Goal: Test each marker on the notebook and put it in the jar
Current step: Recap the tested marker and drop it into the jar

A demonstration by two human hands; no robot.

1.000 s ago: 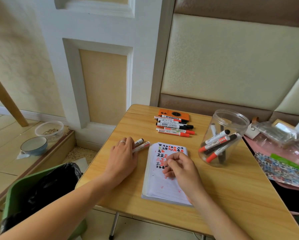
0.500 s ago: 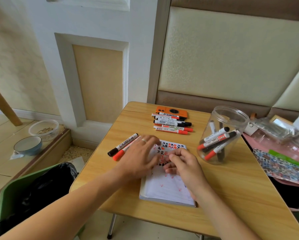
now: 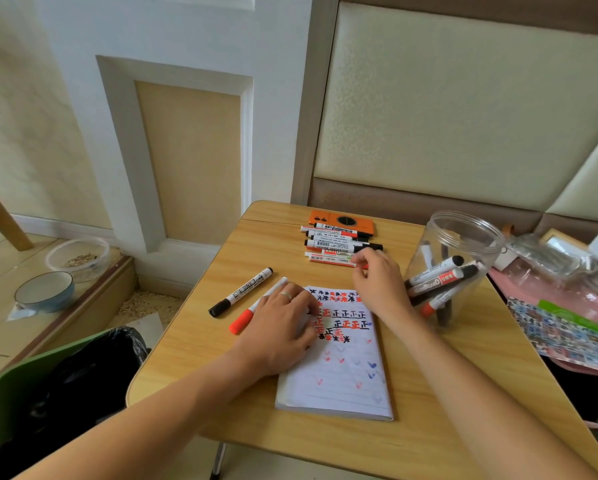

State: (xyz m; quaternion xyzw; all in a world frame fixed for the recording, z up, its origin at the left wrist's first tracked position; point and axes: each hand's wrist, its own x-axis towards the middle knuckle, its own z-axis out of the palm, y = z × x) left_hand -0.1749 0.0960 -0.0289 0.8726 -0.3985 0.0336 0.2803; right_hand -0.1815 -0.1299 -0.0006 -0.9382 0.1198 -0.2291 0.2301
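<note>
The left hand (image 3: 283, 327) lies flat and open on the left side of the notebook (image 3: 339, 362), holding nothing, and it partly covers a red-capped marker (image 3: 243, 320) that lies next to a black-capped marker (image 3: 241, 292) on the wooden table (image 3: 429, 393). The right hand (image 3: 377, 282) reaches to the row of markers (image 3: 339, 242) past the notebook, with its curled fingertips (image 3: 359, 261) touching the nearest one. The clear jar (image 3: 453, 268) stands to the right with some markers inside.
</note>
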